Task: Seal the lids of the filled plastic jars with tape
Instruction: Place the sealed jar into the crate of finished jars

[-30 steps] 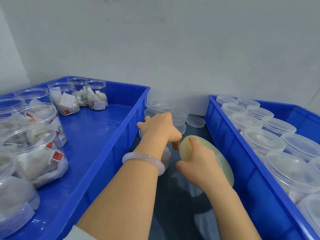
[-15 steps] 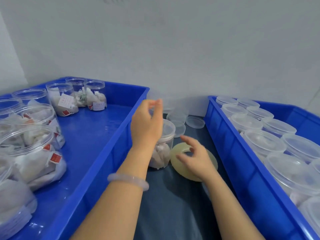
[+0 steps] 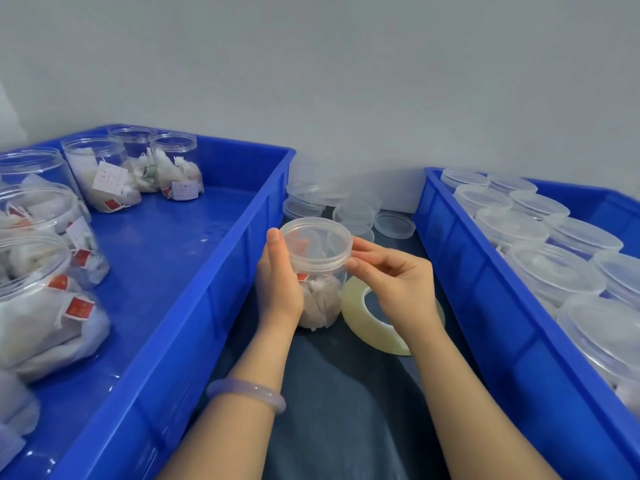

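Our left hand (image 3: pixel 278 287) wraps its grip round the filled jar (image 3: pixel 320 271), which stands on the table (image 3: pixel 346 393). Our right hand (image 3: pixel 398 282) pinches thumb and forefinger at the rim of the lid (image 3: pixel 313 237). The tape roll (image 3: pixel 360 323) lies flat just beside the jar.

A clear lidded plastic jar (image 3: pixel 318 271) upright between left hand (image 3: pixel 280 289) and right hand (image 3: pixel 398 282), just beside flat yellowish tape roll (image 3: pixel 375 336).
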`<state>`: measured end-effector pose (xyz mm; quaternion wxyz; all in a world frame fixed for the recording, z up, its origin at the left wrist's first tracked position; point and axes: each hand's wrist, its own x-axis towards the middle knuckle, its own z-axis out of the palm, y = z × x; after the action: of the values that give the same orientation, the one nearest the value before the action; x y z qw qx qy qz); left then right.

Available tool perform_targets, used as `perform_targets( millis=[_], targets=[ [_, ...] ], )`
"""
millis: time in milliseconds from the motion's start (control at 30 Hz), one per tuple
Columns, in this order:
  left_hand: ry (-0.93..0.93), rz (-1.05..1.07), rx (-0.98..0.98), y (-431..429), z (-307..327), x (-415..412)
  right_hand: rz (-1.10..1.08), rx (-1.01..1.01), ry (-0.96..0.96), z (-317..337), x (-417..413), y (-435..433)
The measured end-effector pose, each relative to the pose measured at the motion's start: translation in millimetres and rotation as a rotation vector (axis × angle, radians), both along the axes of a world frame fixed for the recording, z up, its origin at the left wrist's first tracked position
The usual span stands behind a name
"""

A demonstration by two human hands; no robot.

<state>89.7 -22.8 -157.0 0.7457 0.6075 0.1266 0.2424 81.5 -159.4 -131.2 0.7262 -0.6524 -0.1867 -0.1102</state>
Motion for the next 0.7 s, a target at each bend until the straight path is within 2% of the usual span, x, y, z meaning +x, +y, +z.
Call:
perform_targets(
  millis=[200,300,367,533,700],
  targets=[
    [-0.023,-0.005,-0.056,-1.3,1.5,-0.3,-0.095,-0.191,-0.083,-1.4,-0.5,1.9],
    [-0.025,0.015,0.002,-3.0,2.6,-1.8,-0.128,-0.285,-0.106,-0.9,-0.3,-0.3],
    [-0.03,0.042,0.034,-3.2,3.7,-2.3,-0.069,-0.321,-0.087,2.3,0.1,-5.8],
    [-0.03,0.03,0.047,-2.6,4.0,-0.8,0.106,-0.216,0.013,7.2,-1.7,-14.8],
    [-0.025,0.016,0.0,-2.8,4.3,-0.6,0.035,-0.216,0.008,4.9,-3.9,-8.8]
  ],
)
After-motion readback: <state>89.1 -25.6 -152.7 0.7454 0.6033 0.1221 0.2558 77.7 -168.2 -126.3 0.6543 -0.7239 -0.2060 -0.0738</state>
